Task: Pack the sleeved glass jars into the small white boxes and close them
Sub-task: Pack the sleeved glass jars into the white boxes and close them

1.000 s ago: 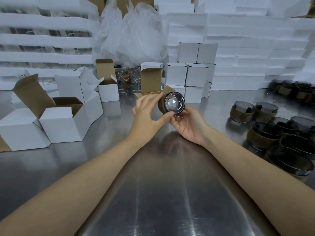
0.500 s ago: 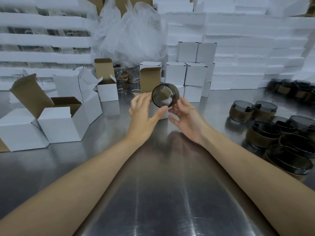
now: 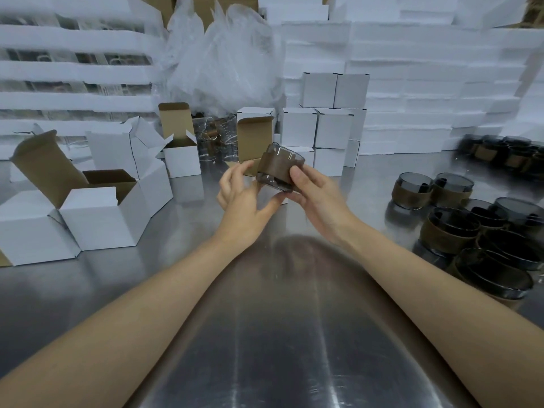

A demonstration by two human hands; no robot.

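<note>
The held jar [image 3: 276, 169], dark glass with a brown sleeve, serves as the reference item. It is tilted in the air above the desk [image 3: 279, 334], with its mouth turned up and away. The right-hand grip [image 3: 318, 195] is clamped on it, thumb across the sleeve and fingers beneath the base. The left-hand grip [image 3: 241, 201] is apart, its fingers spread just left of the jar. Its thumb tip reaches under the base, but contact there cannot be confirmed. Directly behind the jar stands an open box [image 3: 254, 136] with its brown-lined flap upright. The jar and the left fingers hide this box's opening. Behind and right of the jar is a stack of closed boxes [image 3: 323, 128]. Left of the jar, well apart, stand further open boxes [image 3: 103, 216]. Behind and left of it are clear glasses [image 3: 217, 139], below a plastic bag [image 3: 223, 54]. Right of the jar, well apart, a cluster of sleeved jars [image 3: 447, 228] rests on the desk. White foam slabs [image 3: 426, 83] wall the far side.
</note>
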